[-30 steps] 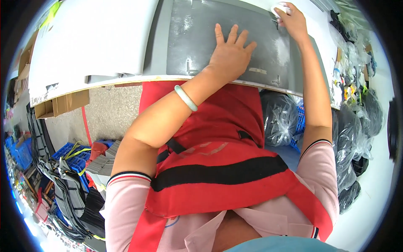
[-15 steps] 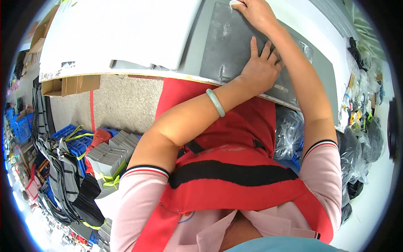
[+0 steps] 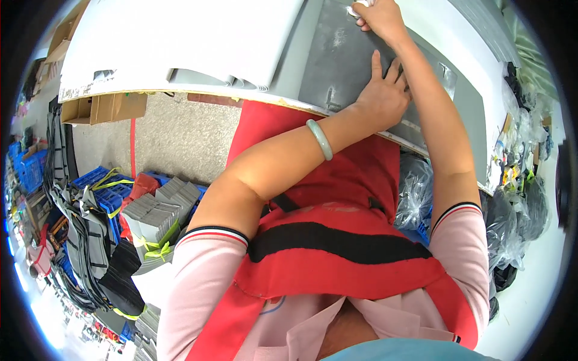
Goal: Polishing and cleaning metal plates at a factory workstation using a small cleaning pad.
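One left hand (image 3: 385,99) spread on dark panel (image 3: 337,66), right hand (image 3: 383,23) pinching white object (image 3: 353,10), now nearer panel's far-left corner.

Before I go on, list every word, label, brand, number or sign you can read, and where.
No text is legible.
Red apron: faded pale marks, unreadable.
Pink shirt: part of a blue curved mark, no letters clear.
Dark grey panel under the left hand: pale marks, no lettering seen.
Bagged items at right: too small to read.
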`<state>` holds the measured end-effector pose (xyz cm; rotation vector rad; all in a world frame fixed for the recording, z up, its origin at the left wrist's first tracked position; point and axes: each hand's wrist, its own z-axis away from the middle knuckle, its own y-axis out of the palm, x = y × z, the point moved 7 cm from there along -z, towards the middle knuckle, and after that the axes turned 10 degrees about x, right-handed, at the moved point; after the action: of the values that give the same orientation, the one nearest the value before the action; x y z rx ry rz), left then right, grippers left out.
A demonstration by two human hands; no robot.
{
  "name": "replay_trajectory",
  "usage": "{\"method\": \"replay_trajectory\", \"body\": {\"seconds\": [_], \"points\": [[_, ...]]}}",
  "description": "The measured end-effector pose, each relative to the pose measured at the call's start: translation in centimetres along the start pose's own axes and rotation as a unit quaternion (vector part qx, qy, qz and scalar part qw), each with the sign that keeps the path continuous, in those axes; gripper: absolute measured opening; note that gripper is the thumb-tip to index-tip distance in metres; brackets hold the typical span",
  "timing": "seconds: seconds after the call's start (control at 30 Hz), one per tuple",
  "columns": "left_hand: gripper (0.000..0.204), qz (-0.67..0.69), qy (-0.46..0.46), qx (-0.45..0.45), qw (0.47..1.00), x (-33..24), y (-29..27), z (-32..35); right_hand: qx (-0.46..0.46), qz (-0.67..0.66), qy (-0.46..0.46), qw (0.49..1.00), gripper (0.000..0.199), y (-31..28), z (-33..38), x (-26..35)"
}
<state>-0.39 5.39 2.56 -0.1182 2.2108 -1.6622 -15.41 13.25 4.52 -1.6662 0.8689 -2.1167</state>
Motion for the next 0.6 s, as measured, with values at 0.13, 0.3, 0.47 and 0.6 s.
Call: {"method": "replay_trajectory", "body": {"seconds": [0.13,0.3,0.47,0.6], "points": [[0.039,0.039,0.002,-0.022,0.999,-0.1,0.2,0.0,0.049,-0.027,0.02,0.998,0.014,0.1,1.6,-0.7],[0.043,0.05,-0.044,0.112,0.991,0.0,3.0,-1.3,0.138,-0.043,0.047,0.988,0.023,3.0,9.5,3.5],[0.051,0.022,-0.056,0.009,0.998,-0.2,2.3,0.4,0.243,0.064,0.055,0.966,0.022,5.8,14.0,3.3],[0.058,-0.052,-0.065,0.026,0.996,-0.3,2.3,0.1,0.226,0.074,-0.007,0.971,0.02,6.6,13.9,2.5]]}}
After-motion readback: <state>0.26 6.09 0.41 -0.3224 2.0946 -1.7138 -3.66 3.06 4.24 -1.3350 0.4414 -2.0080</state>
